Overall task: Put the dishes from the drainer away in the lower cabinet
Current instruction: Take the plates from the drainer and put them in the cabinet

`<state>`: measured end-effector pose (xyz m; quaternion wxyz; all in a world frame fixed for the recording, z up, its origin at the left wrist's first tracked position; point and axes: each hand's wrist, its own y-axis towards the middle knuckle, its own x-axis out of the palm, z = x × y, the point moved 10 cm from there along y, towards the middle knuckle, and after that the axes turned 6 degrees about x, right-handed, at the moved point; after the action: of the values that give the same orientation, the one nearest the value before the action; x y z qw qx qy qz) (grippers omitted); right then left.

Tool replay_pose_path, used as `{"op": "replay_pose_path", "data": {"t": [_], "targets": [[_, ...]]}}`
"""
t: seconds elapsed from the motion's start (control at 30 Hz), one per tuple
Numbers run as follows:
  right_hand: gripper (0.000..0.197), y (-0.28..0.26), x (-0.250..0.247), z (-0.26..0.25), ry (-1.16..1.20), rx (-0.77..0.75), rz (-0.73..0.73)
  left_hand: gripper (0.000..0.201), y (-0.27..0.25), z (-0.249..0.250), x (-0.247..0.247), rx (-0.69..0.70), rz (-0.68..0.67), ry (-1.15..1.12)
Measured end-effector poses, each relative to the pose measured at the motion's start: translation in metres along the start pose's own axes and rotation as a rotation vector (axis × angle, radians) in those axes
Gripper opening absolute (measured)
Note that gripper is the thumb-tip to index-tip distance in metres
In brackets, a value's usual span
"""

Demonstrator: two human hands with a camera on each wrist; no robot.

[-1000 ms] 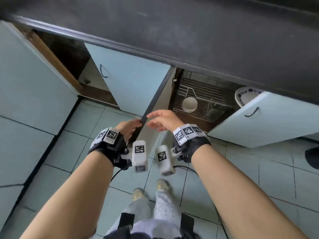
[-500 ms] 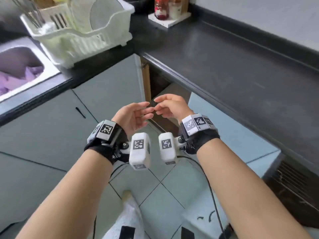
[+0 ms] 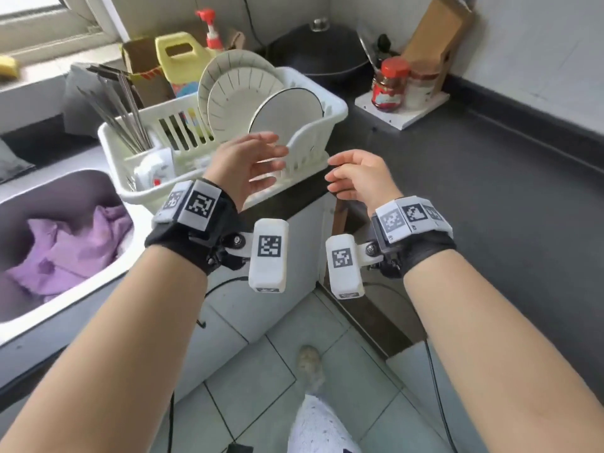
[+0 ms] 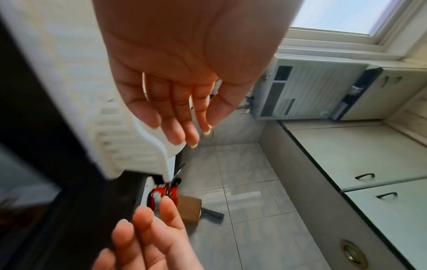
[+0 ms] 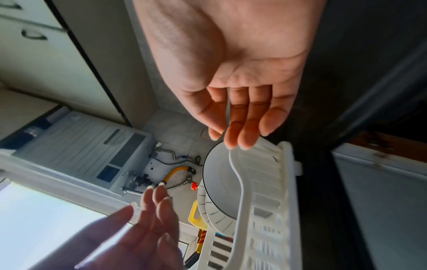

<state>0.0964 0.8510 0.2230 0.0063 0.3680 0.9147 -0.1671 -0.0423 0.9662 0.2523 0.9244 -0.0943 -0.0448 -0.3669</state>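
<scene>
A white plastic drainer (image 3: 307, 138) stands on the dark counter beside the sink, with three plates upright in it. The nearest plate (image 3: 287, 116) is plain white with a dark rim (image 5: 219, 180); two ribbed plates (image 3: 242, 93) stand behind it. My left hand (image 3: 258, 165) hovers open just in front of the drainer's near wall, fingers spread, holding nothing. My right hand (image 3: 353, 174) hangs beside the drainer's right corner, fingers loosely curled and empty. In the left wrist view the left hand (image 4: 182, 117) is open next to the drainer (image 4: 129, 146). The right hand (image 5: 238, 126) sits above the drainer's rim (image 5: 240, 182).
A steel sink (image 3: 19, 197) with purple cloth (image 3: 72, 250) lies at the left. Chopsticks (image 3: 127, 116) stand in the drainer's holder. A yellow jug (image 3: 178, 57), black wok (image 3: 327, 50), red-lidded jar (image 3: 390, 85) and a brown box (image 3: 434, 37) crowd the counter's back. An open cabinet gap (image 3: 346, 217) sits below.
My view has swung up from the open lower cabinets to the counter. Both empty hands have risen together and now hover at the drainer's front.
</scene>
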Motion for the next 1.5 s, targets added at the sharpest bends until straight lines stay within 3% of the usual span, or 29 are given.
{"op": "replay_pose_path", "data": {"t": [0.1,0.2,0.27,0.33,0.47,0.57,0.7,0.83,0.97,1.1,1.27,1.5], "targets": [[0.02,0.068,0.004,-0.042,-0.054,-0.064,0.062,0.022,0.055,0.031,-0.023,0.075,0.124,0.026],[0.012,0.124,0.011,-0.085,-0.181,-0.168,0.141,0.029,0.106,0.049,-0.063,0.09,0.333,0.043],[0.034,0.156,0.022,-0.102,-0.362,-0.224,0.143,0.045,0.133,0.057,-0.097,0.081,0.487,0.155],[0.042,0.183,0.039,-0.1,-0.518,-0.197,0.059,0.052,0.152,0.058,-0.123,0.032,0.57,0.255],[0.037,0.204,0.063,-0.082,-0.579,-0.089,-0.173,0.012,0.171,0.018,-0.134,-0.231,0.455,0.397],[0.026,0.211,0.063,-0.084,-0.55,-0.119,-0.146,0.02,0.178,-0.012,-0.13,-0.315,0.365,0.352],[0.026,0.219,0.066,-0.088,-0.48,-0.116,-0.105,0.032,0.187,-0.029,-0.134,-0.369,0.337,0.286],[0.016,0.217,0.069,-0.115,-0.338,-0.221,-0.07,0.021,0.181,-0.027,-0.128,-0.424,0.311,0.312],[0.014,0.208,0.054,-0.143,-0.173,-0.294,-0.001,0.035,0.17,-0.041,-0.118,-0.502,0.263,0.329],[0.029,0.212,0.04,-0.14,-0.139,-0.241,0.1,0.043,0.168,-0.036,-0.115,-0.514,0.307,0.308],[0.032,0.216,0.033,-0.121,-0.103,-0.093,0.145,0.052,0.166,-0.026,-0.118,-0.491,0.323,0.221],[0.035,0.21,0.039,-0.115,-0.11,0.042,0.146,0.034,0.166,0.006,-0.115,-0.362,0.256,-0.019]]}}
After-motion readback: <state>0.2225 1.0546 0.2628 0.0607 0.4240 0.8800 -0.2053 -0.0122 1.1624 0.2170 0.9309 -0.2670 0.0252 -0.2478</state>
